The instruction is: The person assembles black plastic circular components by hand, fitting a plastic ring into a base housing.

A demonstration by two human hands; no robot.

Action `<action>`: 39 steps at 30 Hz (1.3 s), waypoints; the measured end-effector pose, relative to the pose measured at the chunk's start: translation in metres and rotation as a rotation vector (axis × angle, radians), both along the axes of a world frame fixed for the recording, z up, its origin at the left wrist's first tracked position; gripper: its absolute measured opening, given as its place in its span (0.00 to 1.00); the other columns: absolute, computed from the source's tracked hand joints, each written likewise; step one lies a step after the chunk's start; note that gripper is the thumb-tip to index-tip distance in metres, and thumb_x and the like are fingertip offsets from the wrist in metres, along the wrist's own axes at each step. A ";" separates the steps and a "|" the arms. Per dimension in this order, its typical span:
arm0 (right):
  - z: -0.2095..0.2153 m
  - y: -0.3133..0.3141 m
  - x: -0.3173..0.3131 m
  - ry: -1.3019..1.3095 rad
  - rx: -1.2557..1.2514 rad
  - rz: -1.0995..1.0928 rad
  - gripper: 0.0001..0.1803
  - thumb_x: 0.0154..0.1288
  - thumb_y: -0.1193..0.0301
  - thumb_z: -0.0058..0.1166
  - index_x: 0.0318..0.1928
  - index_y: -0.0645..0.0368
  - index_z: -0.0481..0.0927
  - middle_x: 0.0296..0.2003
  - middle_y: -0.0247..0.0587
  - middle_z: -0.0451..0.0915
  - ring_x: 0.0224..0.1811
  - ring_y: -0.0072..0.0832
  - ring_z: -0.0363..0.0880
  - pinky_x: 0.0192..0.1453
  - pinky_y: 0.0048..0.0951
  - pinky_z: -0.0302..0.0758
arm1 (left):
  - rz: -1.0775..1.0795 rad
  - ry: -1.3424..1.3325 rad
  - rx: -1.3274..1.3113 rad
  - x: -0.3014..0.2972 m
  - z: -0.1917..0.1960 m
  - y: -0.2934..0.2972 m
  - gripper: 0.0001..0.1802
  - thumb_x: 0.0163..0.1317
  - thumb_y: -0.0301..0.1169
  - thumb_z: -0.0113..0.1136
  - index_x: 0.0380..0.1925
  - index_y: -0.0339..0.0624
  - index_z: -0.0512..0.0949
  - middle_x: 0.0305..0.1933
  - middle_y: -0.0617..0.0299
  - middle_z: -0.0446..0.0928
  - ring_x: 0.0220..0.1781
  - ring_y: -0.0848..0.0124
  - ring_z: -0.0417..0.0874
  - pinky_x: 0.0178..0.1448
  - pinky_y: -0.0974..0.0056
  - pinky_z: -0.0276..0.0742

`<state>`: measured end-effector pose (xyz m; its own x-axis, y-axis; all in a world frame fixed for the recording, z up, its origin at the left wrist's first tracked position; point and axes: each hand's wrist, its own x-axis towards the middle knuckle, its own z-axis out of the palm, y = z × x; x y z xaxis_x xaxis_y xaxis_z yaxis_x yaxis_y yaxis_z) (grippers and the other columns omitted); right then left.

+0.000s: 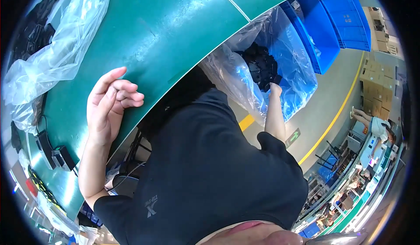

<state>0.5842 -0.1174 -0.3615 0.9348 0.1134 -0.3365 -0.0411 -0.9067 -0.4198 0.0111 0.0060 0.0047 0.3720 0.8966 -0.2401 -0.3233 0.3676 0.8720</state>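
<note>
My left hand (109,105) is over the green tabletop near its edge, palm turned up. Its fingers are loosely bent and apart, with nothing in them. Out to the right, my right hand (275,89) reaches down into a bin lined with clear plastic film (302,76). It is at the edge of a heap of black plastic parts (259,65). A dark piece lies right at its fingertips. The fingers themselves are mostly hidden, so whether they grip that piece does not show.
Blue plastic crates (326,26) stand beyond the lined bin. On the table's left lies a clear plastic bag (81,39) by more black parts (39,37), with a small black device (57,155) nearer me. Cardboard boxes (377,87) and another person (379,129) are far right.
</note>
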 end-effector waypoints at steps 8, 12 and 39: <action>0.196 0.079 -0.097 0.655 0.361 0.777 0.13 0.57 0.64 0.58 0.34 0.62 0.81 0.23 0.34 0.79 0.20 0.16 0.72 0.22 0.17 0.67 | -0.064 0.107 -0.076 -0.002 0.013 -0.006 0.17 0.64 0.29 0.51 0.50 0.31 0.70 0.41 0.50 0.77 0.42 0.64 0.81 0.47 0.63 0.79; 0.332 0.115 -0.184 0.877 0.457 1.364 0.12 0.57 0.74 0.55 0.41 0.70 0.79 0.30 0.45 0.82 0.30 0.24 0.80 0.36 0.24 0.76 | -0.128 -0.023 -0.033 0.003 0.006 0.000 0.17 0.64 0.29 0.52 0.50 0.31 0.70 0.40 0.53 0.77 0.41 0.68 0.81 0.46 0.66 0.79; 0.387 0.377 -0.603 -0.208 0.348 2.422 0.25 0.43 0.62 0.65 0.43 0.63 0.79 0.38 0.46 0.81 0.41 0.37 0.79 0.46 0.30 0.74 | -0.258 0.041 0.210 -0.009 -0.007 -0.004 0.13 0.66 0.29 0.49 0.46 0.30 0.72 0.39 0.54 0.79 0.39 0.73 0.83 0.43 0.71 0.78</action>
<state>-0.0193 0.2601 0.0252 -0.8287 0.5578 -0.0453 0.5346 0.7651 -0.3589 0.0021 0.0018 -0.0026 0.5868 0.8059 -0.0794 -0.2064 0.2436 0.9476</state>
